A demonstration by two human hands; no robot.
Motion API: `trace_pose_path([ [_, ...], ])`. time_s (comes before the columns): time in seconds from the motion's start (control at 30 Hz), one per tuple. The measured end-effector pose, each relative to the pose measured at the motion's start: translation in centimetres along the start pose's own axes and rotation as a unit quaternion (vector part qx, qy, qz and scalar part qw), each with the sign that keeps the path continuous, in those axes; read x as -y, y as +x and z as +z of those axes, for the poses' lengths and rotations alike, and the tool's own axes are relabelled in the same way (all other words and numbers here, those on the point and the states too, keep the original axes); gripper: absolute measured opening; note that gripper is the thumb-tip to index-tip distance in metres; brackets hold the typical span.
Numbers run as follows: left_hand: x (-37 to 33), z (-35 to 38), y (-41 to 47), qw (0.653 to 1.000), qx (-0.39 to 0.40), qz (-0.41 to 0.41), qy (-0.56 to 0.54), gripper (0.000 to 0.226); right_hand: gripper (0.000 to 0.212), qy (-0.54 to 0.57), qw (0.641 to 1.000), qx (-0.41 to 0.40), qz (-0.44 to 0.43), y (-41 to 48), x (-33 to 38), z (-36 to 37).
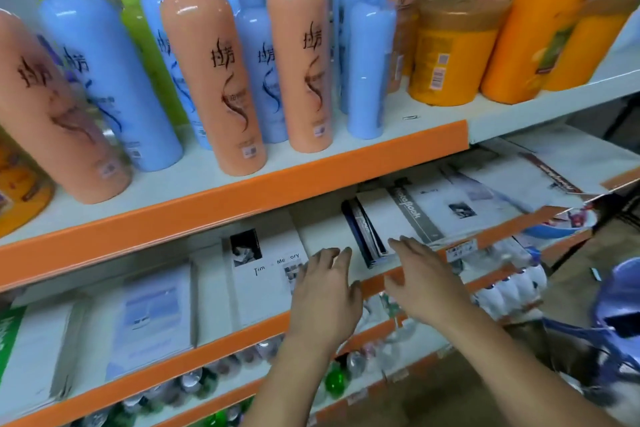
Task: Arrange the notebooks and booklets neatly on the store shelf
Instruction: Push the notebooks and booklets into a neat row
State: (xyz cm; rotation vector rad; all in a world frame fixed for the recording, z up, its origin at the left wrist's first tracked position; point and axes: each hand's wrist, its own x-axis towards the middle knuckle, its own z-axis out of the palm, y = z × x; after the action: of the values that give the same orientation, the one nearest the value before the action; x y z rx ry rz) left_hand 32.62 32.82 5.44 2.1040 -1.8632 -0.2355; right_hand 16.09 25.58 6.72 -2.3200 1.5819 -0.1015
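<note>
Straightening looked barely begun. On the middle shelf point(173, 363) the Time Memory notebook point(266, 274) lay at ten o'clock from the left hand point(325, 291), which reached in flat, fingers straight, empty. The right hand point(422, 277), likewise loose and empty, stretched towards the skewed dark-spined notebooks point(367, 236) at eleven o'clock; these probably needed squaring next.

You are looking at a white notebook point(266, 274) showing a black photo and black lettering, and a white booklet point(436, 204) wearing a grey band. A third booklet point(362, 236) is showing dark blue. Orange shelf edging point(242, 191) is running below peach bottles point(207, 45) bearing dark swirls, pale blue bottles point(367, 62) and a yellow-orange jar point(446, 59).
</note>
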Motion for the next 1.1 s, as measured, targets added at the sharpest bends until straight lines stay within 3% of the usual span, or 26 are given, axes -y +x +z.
trace_pose_path([
  [0.3, -11.1, 5.7, 6.8, 0.997, -0.007, -0.064, 0.031, 0.059, 0.067, 0.016, 0.998, 0.013, -0.06, 5.6, -12.5, -3.6],
  [0.57, -21.5, 8.9, 13.0, 0.996, 0.023, -0.077, 0.042, 0.059, 0.064, 0.024, 0.998, 0.038, -0.049, 9.3, -24.0, -7.2],
  [0.8, -24.2, 10.3, 13.7, 0.995, 0.021, -0.089, 0.035, 0.059, 0.066, 0.01, 0.998, 0.051, -0.036, 9.7, -27.5, -8.3],
  [1.1, -26.1, 11.2, 14.2, 0.999, 0.009, -0.046, 0.006, 0.059, 0.065, -0.016, 0.998, 0.053, 0.008, 7.8, -29.7, -9.8],
])
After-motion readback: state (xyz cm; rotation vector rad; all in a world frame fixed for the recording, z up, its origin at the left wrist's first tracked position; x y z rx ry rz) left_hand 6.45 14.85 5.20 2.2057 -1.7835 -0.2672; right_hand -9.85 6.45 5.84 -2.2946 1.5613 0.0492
